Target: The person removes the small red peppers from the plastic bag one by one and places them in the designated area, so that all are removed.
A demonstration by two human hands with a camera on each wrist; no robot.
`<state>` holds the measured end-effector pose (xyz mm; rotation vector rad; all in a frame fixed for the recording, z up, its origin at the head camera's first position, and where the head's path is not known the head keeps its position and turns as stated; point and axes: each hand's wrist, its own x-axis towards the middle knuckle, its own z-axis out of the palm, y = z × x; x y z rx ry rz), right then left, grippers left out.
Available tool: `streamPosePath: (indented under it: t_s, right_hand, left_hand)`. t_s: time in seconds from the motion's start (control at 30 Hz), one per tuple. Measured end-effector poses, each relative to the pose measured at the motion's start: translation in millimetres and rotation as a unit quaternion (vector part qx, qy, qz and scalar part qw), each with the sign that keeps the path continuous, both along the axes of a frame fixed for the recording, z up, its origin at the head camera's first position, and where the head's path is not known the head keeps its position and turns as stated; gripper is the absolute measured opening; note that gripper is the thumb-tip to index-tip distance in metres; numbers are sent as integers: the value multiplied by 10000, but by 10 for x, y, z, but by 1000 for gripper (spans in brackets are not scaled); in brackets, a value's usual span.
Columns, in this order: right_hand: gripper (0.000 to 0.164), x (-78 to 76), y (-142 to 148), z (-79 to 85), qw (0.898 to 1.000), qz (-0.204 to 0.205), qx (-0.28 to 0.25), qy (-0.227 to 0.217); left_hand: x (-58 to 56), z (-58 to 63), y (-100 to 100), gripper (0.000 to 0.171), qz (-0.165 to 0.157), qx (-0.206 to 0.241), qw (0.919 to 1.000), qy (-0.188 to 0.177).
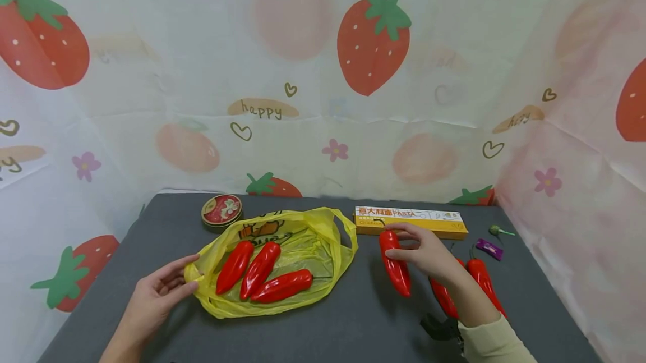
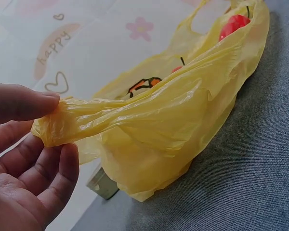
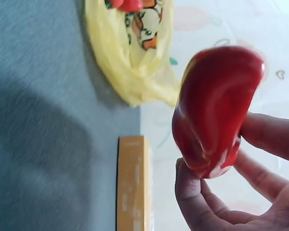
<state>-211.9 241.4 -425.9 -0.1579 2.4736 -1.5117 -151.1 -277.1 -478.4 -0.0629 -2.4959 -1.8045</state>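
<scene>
My left hand [image 1: 160, 294] pinches the left edge of a yellow plastic bag [image 1: 328, 290] between thumb and fingers, and in the left wrist view the gathered film [image 2: 62, 122] is stretched from the fingertips. Three red chili peppers [image 1: 280, 287] lie inside the bag's wide mouth. To the right of the bag, my right hand [image 1: 424, 253] holds another red chili pepper [image 1: 395, 267] near its stem end, raised over the table with its tip pointing down. In the right wrist view this pepper [image 3: 219, 106] sits between thumb and fingertips.
Two more red peppers [image 1: 481, 276] lie beyond the right forearm, partly hidden by it. Behind the hand stands a yellow pasta box [image 1: 444, 230]. A purple wrapped candy [image 1: 489, 249] and a small green item [image 1: 499, 230] are at the right. A round tin [image 1: 222, 211] stands behind the bag.
</scene>
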Motion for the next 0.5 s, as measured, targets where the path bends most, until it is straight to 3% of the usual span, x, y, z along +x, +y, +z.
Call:
streamPosePath:
  t_s: [0.23,0.5]
  right_hand:
    - [62,42,170,-99,9957,-306,771,419]
    - [56,89,320,-258,9872,-178,1290,923]
  left_hand:
    - [-4,-4,-10,52,-83,72,9999,48]
    - [0,1,-19,53,-63,138,9999,-63]
